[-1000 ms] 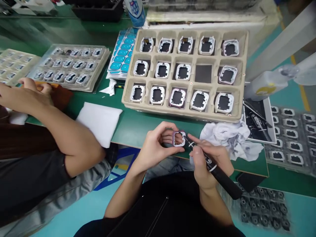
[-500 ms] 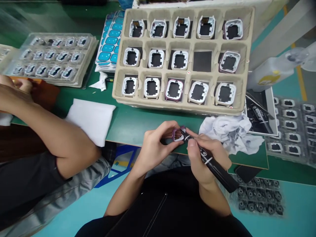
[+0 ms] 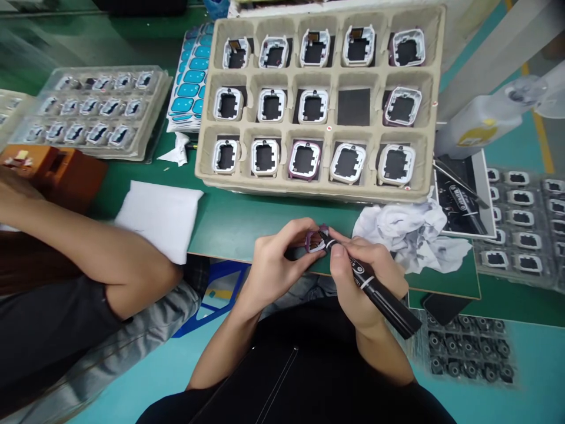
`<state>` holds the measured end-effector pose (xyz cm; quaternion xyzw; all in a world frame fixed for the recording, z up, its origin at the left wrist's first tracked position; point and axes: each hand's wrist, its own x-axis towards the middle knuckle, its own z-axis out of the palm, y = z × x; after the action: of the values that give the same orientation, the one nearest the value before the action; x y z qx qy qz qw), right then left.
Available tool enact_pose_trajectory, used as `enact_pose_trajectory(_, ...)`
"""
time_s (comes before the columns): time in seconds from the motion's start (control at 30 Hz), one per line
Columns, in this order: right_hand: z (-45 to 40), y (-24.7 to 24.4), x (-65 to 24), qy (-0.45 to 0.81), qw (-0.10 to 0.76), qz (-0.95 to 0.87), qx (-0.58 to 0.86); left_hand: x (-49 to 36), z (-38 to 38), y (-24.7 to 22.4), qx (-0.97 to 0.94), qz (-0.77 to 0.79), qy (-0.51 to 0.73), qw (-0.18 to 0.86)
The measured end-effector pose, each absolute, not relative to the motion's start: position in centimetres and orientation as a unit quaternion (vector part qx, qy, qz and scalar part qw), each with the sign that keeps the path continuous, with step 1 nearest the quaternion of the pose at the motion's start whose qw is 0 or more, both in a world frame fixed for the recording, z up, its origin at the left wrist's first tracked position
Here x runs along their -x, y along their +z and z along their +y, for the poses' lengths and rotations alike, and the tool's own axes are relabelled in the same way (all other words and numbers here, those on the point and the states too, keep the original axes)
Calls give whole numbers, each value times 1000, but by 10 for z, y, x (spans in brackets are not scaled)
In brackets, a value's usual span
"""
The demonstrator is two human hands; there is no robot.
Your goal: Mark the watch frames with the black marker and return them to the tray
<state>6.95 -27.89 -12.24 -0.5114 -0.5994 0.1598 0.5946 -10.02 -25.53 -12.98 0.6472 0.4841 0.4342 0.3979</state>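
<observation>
Between the thumb and fingers of my left hand (image 3: pixel 280 259) is a small purple and white watch frame (image 3: pixel 310 242), held above the bench's front edge. My right hand (image 3: pixel 362 271) grips a thick black marker pen (image 3: pixel 384 300), its dark tip pointing up and left onto the frame. Whether the tip touches the frame or sits just over it I cannot tell. Fingers of the right hand also reach the frame's right side. Just beyond my hands stands a beige compartment tray (image 3: pixel 282 187) with similar white watch frames, one compartment showing only its dark pad.
A crumpled stained cloth (image 3: pixel 397 227) lies to the right, near a white bottle (image 3: pixel 481 126). To the left are a folded white cloth (image 3: pixel 161 218), a clear tray of frames (image 3: pixel 145 126), and a co-worker's arm (image 3: pixel 101 253) beside an orange-brown block (image 3: pixel 75 176). Blue sticker sheets (image 3: pixel 189 88) lie behind.
The view has shifted slightly, with the tray a little further left. My hands keep nearly the same pose on the frame and marker pen. The co-worker's hand has moved left, mostly out of view.
</observation>
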Motion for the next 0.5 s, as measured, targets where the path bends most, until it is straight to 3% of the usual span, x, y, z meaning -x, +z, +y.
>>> enact_pose_trajectory(0.17, -279, -123, -70, 122, 564, -634, 515, 100, -256, -129, -657, 483, 430, 387)
enact_pose_trajectory(0.5, -274, -123, -72, 177, 593, -611, 494, 105, -253, -131, -643, 458, 453, 415)
